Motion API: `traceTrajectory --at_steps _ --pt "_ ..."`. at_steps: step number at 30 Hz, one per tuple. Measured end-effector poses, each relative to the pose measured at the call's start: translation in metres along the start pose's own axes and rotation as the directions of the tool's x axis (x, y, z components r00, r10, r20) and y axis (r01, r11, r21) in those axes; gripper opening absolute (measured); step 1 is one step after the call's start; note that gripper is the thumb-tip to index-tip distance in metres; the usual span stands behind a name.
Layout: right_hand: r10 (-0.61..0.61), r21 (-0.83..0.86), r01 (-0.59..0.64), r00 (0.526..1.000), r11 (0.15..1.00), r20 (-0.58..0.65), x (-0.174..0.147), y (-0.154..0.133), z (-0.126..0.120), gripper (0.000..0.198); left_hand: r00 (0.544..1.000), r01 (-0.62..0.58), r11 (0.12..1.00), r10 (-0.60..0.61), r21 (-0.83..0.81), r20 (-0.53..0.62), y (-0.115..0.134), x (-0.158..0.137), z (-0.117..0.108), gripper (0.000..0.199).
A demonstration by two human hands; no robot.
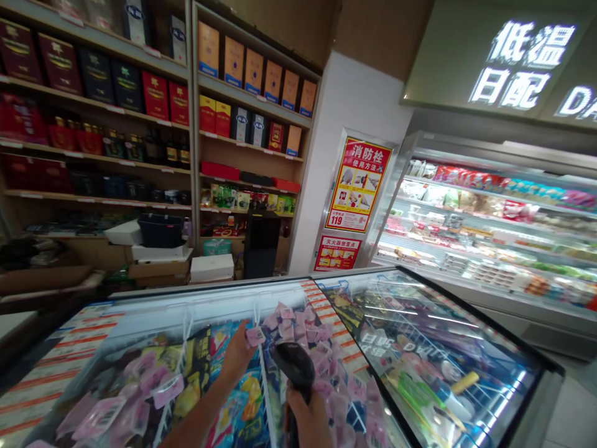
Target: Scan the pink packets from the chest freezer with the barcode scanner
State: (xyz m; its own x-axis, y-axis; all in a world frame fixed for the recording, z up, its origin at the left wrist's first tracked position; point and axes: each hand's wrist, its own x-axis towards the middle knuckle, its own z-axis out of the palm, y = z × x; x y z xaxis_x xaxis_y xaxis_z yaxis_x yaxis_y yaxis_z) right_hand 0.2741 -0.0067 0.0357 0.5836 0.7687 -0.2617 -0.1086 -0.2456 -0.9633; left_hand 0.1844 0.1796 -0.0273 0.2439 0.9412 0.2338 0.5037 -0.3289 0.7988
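My left hand (239,350) pinches a small pink packet with a barcode label (255,336), held above the wire divider of the chest freezer. Wrapped around the handle of a black handheld barcode scanner (295,362) is my right hand (308,415). The scanner's rounded head points up and away, close to the packet but apart from it. Beneath and beyond it lies a heap of similar pink packets (321,358) in the right compartment. Blue and yellow bags (240,401) lie in the middle compartment, below my left arm.
More pink packets (105,417) fill the left compartment. White wire dividers (265,398) stand between compartments. A glass lid (420,330) covers the freezer's right part. Shelves with boxes (254,74) line the back left; a refrigerated display (485,236) stands at the right.
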Motion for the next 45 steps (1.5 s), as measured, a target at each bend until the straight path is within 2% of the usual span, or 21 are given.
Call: traceTrajectory --at_steps 4,9,17,24,29,33,36,41,45 --pt "-0.019 0.065 0.01 0.992 0.998 0.125 -0.019 -0.018 0.019 0.024 0.999 -0.029 0.999 0.029 0.017 -0.022 -0.005 0.001 -0.028 0.051" --pt "-0.073 0.03 0.069 0.986 0.997 0.151 -0.031 -0.025 0.033 0.026 0.998 -0.037 0.999 0.037 0.018 -0.051 -0.01 -0.008 -0.048 0.054" --pt "-0.114 0.002 0.115 0.985 0.993 0.128 -0.038 -0.025 0.031 0.023 0.994 -0.041 0.998 0.046 0.053 -0.096 -0.022 -0.016 -0.06 0.051" --pt "-0.078 0.001 0.079 0.981 0.997 0.178 -0.042 -0.036 0.032 0.026 0.986 -0.095 0.987 0.111 0.132 -0.121 -0.015 -0.01 -0.063 0.05" --pt "-0.094 -0.009 0.096 0.987 0.995 0.127 -0.04 -0.04 0.031 0.023 0.988 -0.1 0.972 0.123 0.215 -0.098 -0.009 -0.01 -0.064 0.048" --pt "-0.117 -0.028 0.119 0.99 0.992 0.073 -0.031 -0.033 0.021 0.027 0.992 -0.1 0.951 0.117 0.293 -0.042 -0.018 -0.021 -0.07 0.044" --pt "-0.107 -0.067 0.106 0.994 0.992 -0.019 -0.02 -0.024 0.008 0.028 0.996 -0.086 0.929 0.094 0.36 -0.006 -0.031 -0.035 -0.075 0.037" --pt "-0.173 -0.129 0.152 0.971 0.98 -0.167 -0.005 -0.011 -0.021 0.027 0.995 -0.095 0.883 0.078 0.459 0.055 -0.056 -0.054 -0.091 0.027" --pt "-0.178 -0.122 0.152 0.954 0.981 -0.241 0.002 -0.007 -0.044 0.027 0.999 -0.045 0.787 0.047 0.615 0.014 -0.061 -0.061 -0.099 0.026"
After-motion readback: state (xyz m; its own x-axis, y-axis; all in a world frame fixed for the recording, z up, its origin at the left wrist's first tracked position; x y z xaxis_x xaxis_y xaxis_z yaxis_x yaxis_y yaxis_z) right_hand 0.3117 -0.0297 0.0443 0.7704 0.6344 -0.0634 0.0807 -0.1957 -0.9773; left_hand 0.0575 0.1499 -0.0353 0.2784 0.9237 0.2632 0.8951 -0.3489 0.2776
